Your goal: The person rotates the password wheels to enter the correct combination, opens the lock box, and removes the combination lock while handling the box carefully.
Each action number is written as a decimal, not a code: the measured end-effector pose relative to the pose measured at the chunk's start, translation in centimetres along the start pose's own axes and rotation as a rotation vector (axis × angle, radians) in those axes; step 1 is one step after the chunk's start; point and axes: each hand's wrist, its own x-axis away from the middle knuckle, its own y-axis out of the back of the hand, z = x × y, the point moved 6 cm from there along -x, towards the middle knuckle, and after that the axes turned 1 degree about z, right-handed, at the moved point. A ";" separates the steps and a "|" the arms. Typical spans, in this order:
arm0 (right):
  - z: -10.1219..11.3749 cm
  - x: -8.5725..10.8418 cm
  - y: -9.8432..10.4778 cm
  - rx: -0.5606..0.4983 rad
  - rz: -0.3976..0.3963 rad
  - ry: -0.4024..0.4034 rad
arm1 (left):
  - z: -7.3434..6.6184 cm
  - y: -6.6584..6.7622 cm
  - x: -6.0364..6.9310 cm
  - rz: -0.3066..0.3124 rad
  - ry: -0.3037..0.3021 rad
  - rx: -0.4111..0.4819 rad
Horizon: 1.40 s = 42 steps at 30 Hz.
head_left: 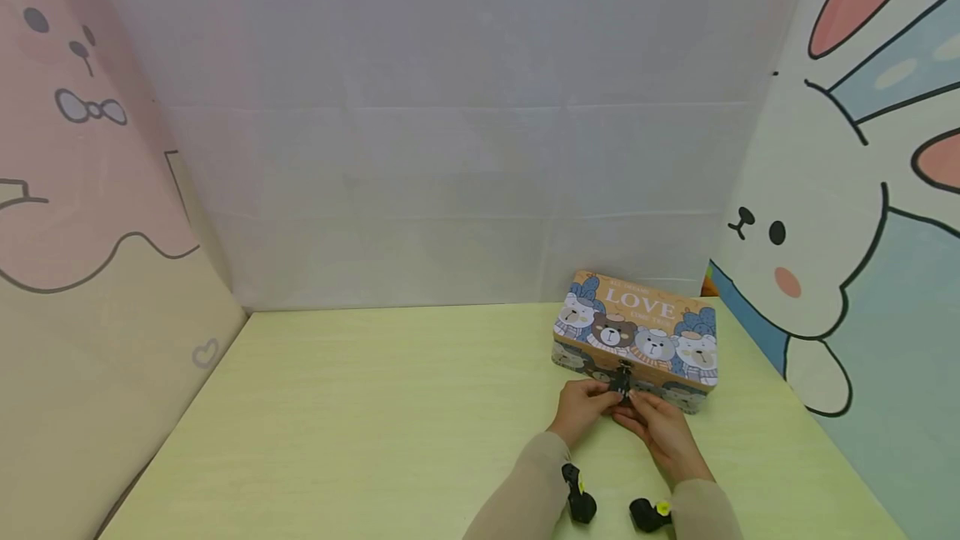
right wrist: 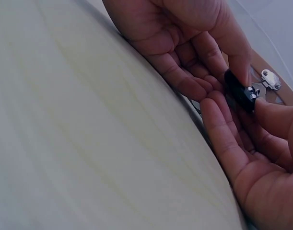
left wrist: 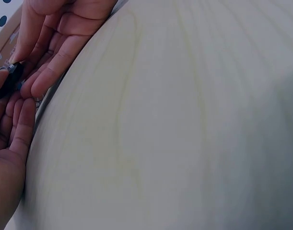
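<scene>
Both hands are engaged at the front of the box (head_left: 633,332), which sits lid down on the table (head_left: 337,423), toward its far right, near the backdrop (head_left: 450,148). The left hand (head_left: 582,408) and right hand (head_left: 664,432) pinch one black piece (right wrist: 236,89) between thumbs and curled fingers. The piece lies just beside the box's silver clasp (right wrist: 271,79); whether it is attached cannot be determined.

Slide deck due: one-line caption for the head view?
Left hand and right hand hold a small black item at the front of a bear-print LOVE box on a pale table.
</scene>
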 end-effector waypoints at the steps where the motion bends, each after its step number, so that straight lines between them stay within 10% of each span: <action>1: 0.0 0.0 0.0 0.002 0.000 0.000 | 0.0 0.0 0.0 -0.001 -0.002 0.000; 42: -0.1 -0.2 0.2 -0.012 -0.008 0.014 | 0.2 0.0 0.1 -0.014 0.042 0.030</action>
